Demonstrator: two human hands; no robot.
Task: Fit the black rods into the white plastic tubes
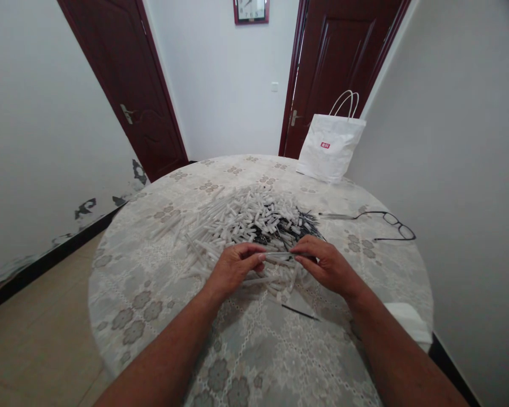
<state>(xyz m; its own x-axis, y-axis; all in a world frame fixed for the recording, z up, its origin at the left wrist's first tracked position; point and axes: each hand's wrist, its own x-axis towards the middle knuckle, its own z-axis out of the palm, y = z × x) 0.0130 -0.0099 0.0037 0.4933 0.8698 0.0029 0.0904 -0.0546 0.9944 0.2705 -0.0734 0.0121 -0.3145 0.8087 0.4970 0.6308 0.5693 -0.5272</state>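
A big heap of white pen barrels, caps and dark refills (pixel 246 223) lies in the middle of a round table covered with a flowered lace cloth (pixel 152 282). My left hand (pixel 233 268) and my right hand (pixel 328 265) meet at the near edge of the heap. Between their fingertips they hold one clear pen barrel (pixel 280 257) level, the left hand at its left end, the right hand at its right end. A single thin dark refill (pixel 299 312) lies on the cloth just in front of my hands.
A pair of black-rimmed glasses (pixel 385 221) lies at the table's right. A white paper bag with handles (pixel 331 150) stands at the far right edge. Two dark red doors, a wall clock and white walls lie beyond. Tiled floor is at the left.
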